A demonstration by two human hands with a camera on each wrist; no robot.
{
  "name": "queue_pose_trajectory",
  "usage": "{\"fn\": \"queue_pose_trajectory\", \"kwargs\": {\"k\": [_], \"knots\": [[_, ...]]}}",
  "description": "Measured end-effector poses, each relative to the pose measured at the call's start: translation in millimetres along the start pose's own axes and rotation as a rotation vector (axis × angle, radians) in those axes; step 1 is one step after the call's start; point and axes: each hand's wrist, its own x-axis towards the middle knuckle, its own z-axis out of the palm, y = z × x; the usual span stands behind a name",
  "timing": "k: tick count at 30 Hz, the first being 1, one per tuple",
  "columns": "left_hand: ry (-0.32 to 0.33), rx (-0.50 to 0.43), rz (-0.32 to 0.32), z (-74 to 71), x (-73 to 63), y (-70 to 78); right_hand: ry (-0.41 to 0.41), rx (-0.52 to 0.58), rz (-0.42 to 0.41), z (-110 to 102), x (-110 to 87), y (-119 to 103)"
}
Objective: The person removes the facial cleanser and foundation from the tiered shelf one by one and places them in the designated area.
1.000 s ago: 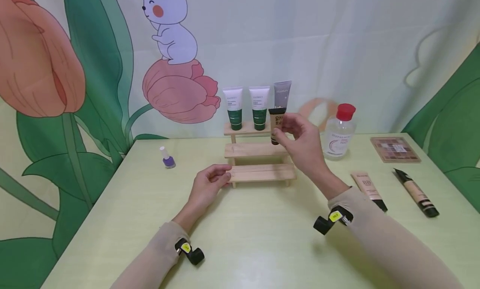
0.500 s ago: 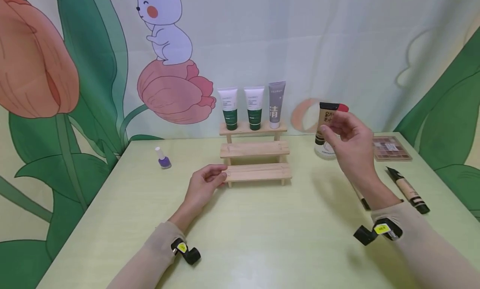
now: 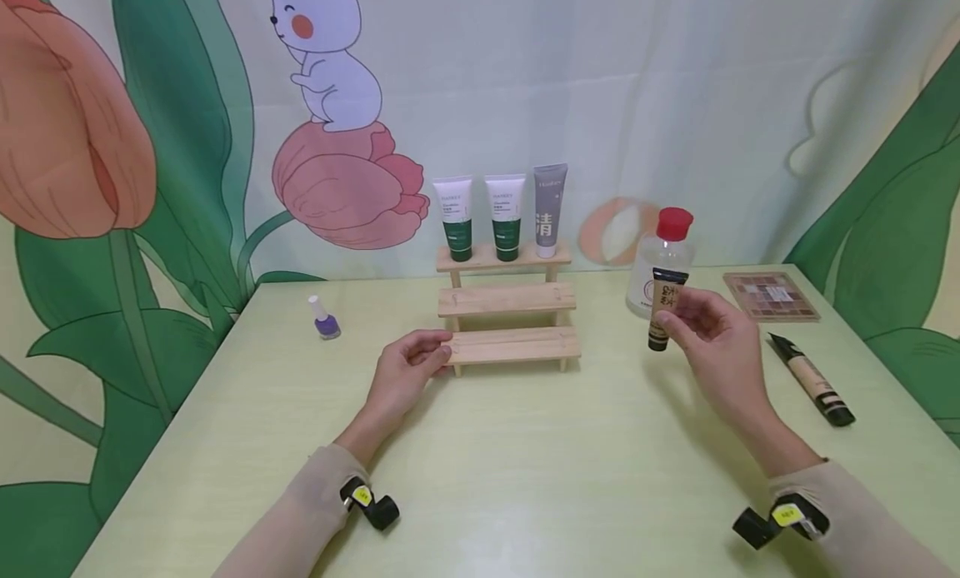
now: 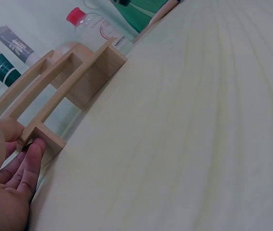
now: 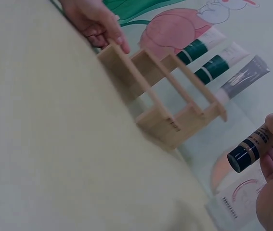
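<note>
In the head view my right hand (image 3: 720,349) pinches a small tan tube (image 3: 663,316) with black ends. The tube is upright above the table, in front of a clear bottle (image 3: 647,270) with a red cap. My left hand (image 3: 401,374) grips the left end of the bottom step of a three-tier wooden rack (image 3: 513,345); the left wrist view shows its thumb and fingers around that end. On the top tier stand two white-and-green tubes (image 3: 453,216) and a grey tube (image 3: 550,211). The two lower steps are bare.
Purple nail polish (image 3: 325,320) stands left of the rack. At the right lie an eyeshadow palette (image 3: 772,297) and a beige tube with a black cap (image 3: 813,382). A printed curtain (image 3: 480,78) hangs behind the table.
My right hand has carried the small tan tube rightward, away from the rack's top tier, then lower in front of the bottle. The BB tube is now hidden behind it. My left hand stays put.
</note>
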Motion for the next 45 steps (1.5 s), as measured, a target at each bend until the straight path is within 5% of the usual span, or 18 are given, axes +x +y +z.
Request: {"fn": "queue_pose_trajectory", "kwargs": {"k": [16, 35, 45], "knots": [[-0.003, 0.005, 0.006, 0.3, -1.2, 2.7, -0.141, -0.114, 0.105, 8, -33.6, 33], [-0.005, -0.001, 0.013, -0.3, -1.1, 0.6, -0.125, -0.272, 0.065, 21, -42.2, 40], [-0.002, -0.003, 0.009, 0.3, -0.9, 1.3, -0.005, -0.314, 0.034, 22, -45.0, 35]]}}
